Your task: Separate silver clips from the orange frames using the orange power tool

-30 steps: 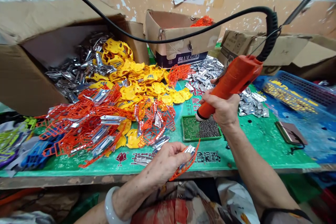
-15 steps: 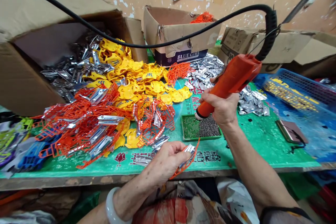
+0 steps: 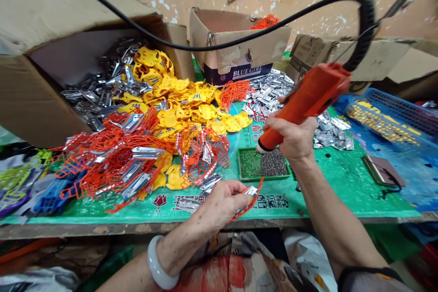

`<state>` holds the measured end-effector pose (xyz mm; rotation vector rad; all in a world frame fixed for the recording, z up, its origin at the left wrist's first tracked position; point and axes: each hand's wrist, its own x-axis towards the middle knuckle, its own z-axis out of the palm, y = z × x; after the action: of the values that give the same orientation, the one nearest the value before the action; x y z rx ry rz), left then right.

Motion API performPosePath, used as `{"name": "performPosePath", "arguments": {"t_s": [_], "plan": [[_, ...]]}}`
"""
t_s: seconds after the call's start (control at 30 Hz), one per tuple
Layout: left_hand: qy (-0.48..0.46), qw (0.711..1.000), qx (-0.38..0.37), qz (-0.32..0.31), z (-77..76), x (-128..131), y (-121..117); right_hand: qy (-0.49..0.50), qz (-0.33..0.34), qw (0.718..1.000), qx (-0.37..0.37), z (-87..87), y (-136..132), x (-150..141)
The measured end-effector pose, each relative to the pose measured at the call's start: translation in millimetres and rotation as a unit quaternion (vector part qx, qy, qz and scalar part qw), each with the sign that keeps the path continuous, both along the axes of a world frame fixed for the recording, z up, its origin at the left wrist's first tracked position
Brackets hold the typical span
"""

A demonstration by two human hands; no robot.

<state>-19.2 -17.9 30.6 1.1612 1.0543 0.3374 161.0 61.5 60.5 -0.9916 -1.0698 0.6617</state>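
Note:
My right hand point(image 3: 297, 140) is wrapped round an orange electric screwdriver point(image 3: 310, 100), whose tip points down and left over a green tray point(image 3: 241, 163). Small dark screws point(image 3: 274, 163) cover the right part of that tray; its perforated floor shows on the left. Near the table's front edge, my left hand point(image 3: 226, 201) pinches an orange plastic frame point(image 3: 259, 189) together with a shiny metal plate point(image 3: 252, 190). Fingers hide part of both pieces. Loose metal plates point(image 3: 189, 204) lie just left of this hand.
Orange frames point(image 3: 99, 164) and yellow plastic parts point(image 3: 196, 96) are heaped at left and centre. Cardboard boxes point(image 3: 236, 50) line the back. A black cable point(image 3: 205, 48) hangs across from the screwdriver. To the right are a blue basket point(image 3: 407, 109) and a notebook point(image 3: 381, 170).
The screwdriver has shifted slightly right in view, its tip still at the green tray. My left hand keeps its hold and appears a little further right. The whole view has moved slightly.

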Motion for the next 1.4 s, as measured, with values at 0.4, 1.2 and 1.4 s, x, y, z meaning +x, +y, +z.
{"name": "performPosePath", "arguments": {"t_s": [0.4, 1.2, 1.4], "plan": [[-0.038, 0.999, 0.007, 0.023, -22.5, 0, -6, 0.097, 0.137, 0.986, -0.013, 60.2, -78, -8], [-0.024, 0.999, -0.016, 0.033, -15.3, 0, -4, 0.079, 0.129, 0.988, -0.041, 43.7, -79, -12], [-0.031, 0.998, -0.023, 0.038, -12.5, 3, -3, 0.067, 0.128, 0.989, -0.040, 44.6, -82, -12]]}}
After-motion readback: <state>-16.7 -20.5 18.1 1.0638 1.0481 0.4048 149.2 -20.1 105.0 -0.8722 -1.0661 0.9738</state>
